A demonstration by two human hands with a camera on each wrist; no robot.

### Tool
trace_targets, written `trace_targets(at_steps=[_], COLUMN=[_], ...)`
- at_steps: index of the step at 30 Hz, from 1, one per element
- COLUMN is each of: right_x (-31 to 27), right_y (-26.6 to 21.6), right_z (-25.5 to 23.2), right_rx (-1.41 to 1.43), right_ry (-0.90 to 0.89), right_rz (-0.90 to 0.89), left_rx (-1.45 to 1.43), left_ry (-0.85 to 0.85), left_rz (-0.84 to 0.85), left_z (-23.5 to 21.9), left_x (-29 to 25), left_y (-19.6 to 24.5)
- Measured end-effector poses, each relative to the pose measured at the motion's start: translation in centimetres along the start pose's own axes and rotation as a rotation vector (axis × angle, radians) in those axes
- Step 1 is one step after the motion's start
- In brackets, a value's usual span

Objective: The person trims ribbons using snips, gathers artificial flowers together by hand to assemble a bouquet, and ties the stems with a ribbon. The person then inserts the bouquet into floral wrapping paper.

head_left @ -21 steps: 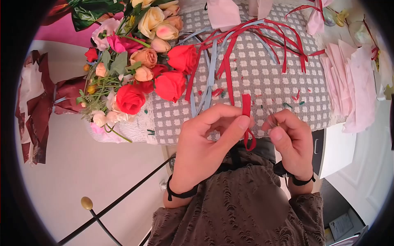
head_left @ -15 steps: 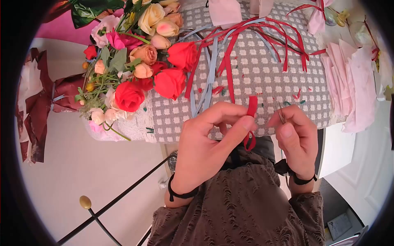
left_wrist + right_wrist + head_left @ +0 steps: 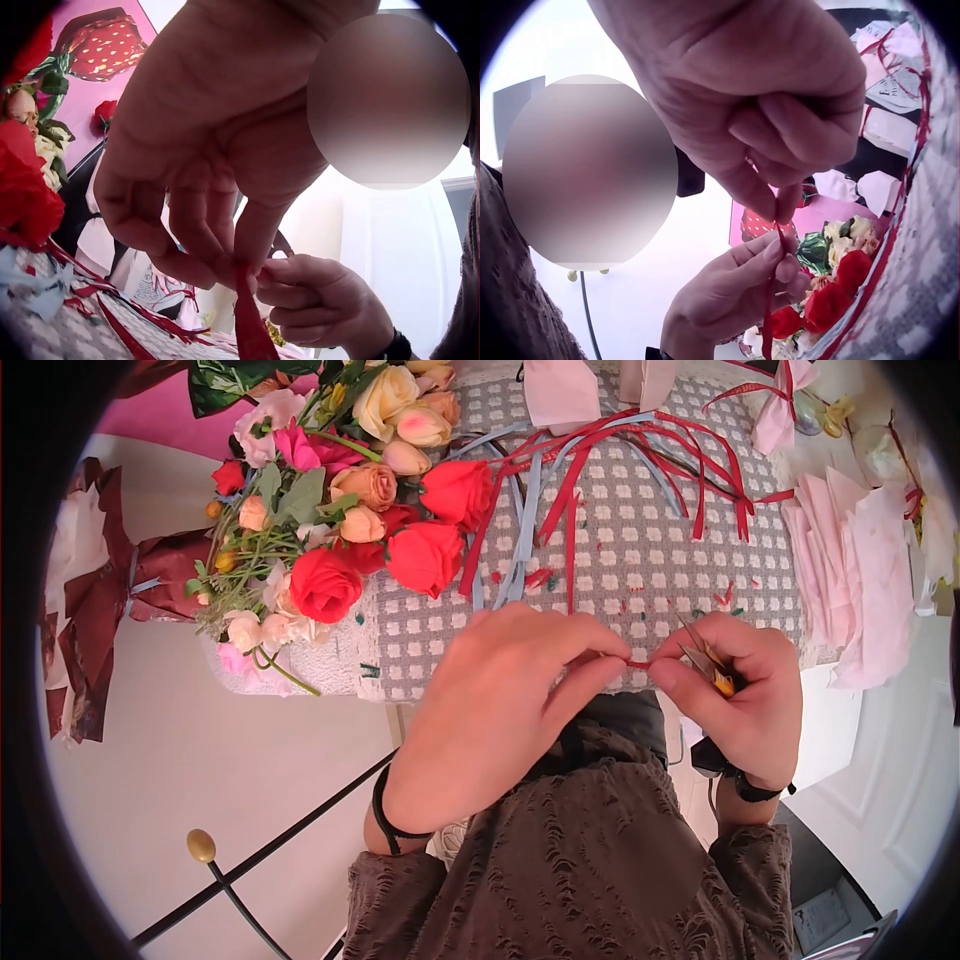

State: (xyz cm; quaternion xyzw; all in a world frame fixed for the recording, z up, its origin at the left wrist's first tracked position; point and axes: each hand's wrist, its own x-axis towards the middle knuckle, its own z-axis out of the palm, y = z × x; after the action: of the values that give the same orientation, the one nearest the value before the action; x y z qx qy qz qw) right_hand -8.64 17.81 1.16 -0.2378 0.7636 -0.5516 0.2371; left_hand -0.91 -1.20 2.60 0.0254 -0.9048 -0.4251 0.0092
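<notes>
Over the near edge of the checked cloth, my left hand (image 3: 490,710) pinches a narrow red ribbon (image 3: 638,664) between thumb and forefinger. My right hand (image 3: 748,695) pinches the same ribbon close beside it, so only a short piece shows between the fingertips. Small scissors (image 3: 701,653) are tucked in the right hand, their pointed blades sticking out past the forefinger; the fingers hide most of the handles. In the left wrist view a length of the ribbon (image 3: 252,322) hangs down from the pinch. The right wrist view shows the ribbon (image 3: 769,307) running down past the left hand.
Artificial roses and other flowers (image 3: 325,585) lie at the left of the grey-and-white cloth (image 3: 680,570). Loose red and blue ribbons (image 3: 528,520) spread across its middle, with small red and green scraps nearby. Folded pink sheets (image 3: 865,575) lie at the right edge.
The left hand has turned over, palm down, and moved toward the right hand. The right hand, apart from the ribbon before, now pinches it too while keeping the scissors.
</notes>
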Motion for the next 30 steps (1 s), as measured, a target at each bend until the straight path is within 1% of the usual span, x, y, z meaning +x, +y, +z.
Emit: trace_targets(at_steps=[2, 3, 5, 6, 8, 9, 11, 12, 15, 16, 17, 18, 20, 21, 22, 23, 24, 25, 26, 27, 28, 29, 30], right_x=[0.0, 0.0, 0.0, 0.0, 0.0, 0.0, 0.0, 0.0, 0.1, 0.1, 0.1, 0.1, -0.1, -0.2, -0.2, -0.3, -0.4, -0.5, -0.5, -0.6, -0.6, -0.7, -0.7], right_y=[0.2, 0.2, -0.1, -0.1, -0.1, 0.0, 0.1, 0.2, 0.8, 0.8, 0.8, 0.7, 1.0, 1.1, 1.1, 0.9, 0.8, 0.9, 1.2, 1.5, 1.7, 1.9, 2.2], right_z=[0.1, 0.1, 0.1, 0.1, -0.1, -0.1, -0.2, -0.2, 0.0, 0.0, 0.0, -0.1, 0.1, 0.2, 0.3, 0.4, 0.6, 1.0, 1.6, 2.1, 2.6, 3.0, 3.2], right_rx=[-0.002, -0.003, 0.001, 0.004, 0.009, 0.015, 0.014, 0.012, 0.039, 0.039, 0.086, 0.134, 0.167, 0.200, 0.199, 0.266, 0.332, 0.329, 0.479, 0.629, 0.628, 0.728, 0.829], right_ry=[0.001, 0.003, 0.019, 0.033, 0.045, 0.052, 0.050, 0.049, 0.071, 0.071, 0.085, 0.100, 0.130, 0.160, 0.164, 0.172, 0.178, 0.179, 0.203, 0.225, 0.223, 0.208, 0.195], right_rz=[0.023, 0.048, 0.037, 0.028, 0.026, 0.023, 0.023, 0.023, -0.016, -0.019, 0.004, 0.027, 0.009, -0.005, -0.009, -0.002, 0.005, 0.002, 0.072, 0.145, 0.145, 0.199, 0.254], left_rx=[0.105, 0.106, 0.015, 0.015, -0.089, -0.089, -0.248, -0.248, -0.179, -0.108, -0.038, -0.036, 0.090, 0.093, 0.190, 0.286, 0.285, 0.432, 0.580, 0.581, 0.796, 1.004, 0.834], left_ry=[-0.019, -0.018, 0.036, 0.036, -0.027, -0.027, -0.003, -0.001, -0.012, -0.033, -0.055, -0.053, 0.021, 0.023, 0.017, 0.012, 0.014, 0.017, 0.021, 0.023, 0.267, 0.519, 0.463], left_rz=[0.057, 0.058, 0.063, 0.065, 0.036, 0.036, -0.089, -0.089, -0.118, -0.113, -0.107, -0.104, -0.080, -0.074, 0.009, 0.093, 0.098, 0.270, 0.440, 0.439, 0.665, 0.888, 0.680], left_z=[-0.3, -0.2, 0.2, 0.3, 0.6, 0.6, 0.5, 0.2, -1.9, -3.1, -4.2, -5.3, -7.5, -8.3, -9.0, -9.6, -10.0, -10.3, -10.3, -9.9, -9.0, -8.0, -6.3], left_x=[0.2, 0.2, 0.1, 0.0, -0.5, -0.6, -0.9, -0.9, -1.1, -1.0, -0.7, -0.4, 0.5, 1.2, 1.8, 2.6, 3.8, 5.2, 6.7, 8.2, 9.7, 10.6, 8.9], left_y=[0.0, 0.0, 0.0, -0.4, -1.2, -1.3, -1.4, -1.4, -1.4, -1.4, -1.1, -0.7, 0.8, 1.6, 2.4, 2.9, 3.2, 3.5, 3.5, 2.5, 0.7, -0.2, 0.9])
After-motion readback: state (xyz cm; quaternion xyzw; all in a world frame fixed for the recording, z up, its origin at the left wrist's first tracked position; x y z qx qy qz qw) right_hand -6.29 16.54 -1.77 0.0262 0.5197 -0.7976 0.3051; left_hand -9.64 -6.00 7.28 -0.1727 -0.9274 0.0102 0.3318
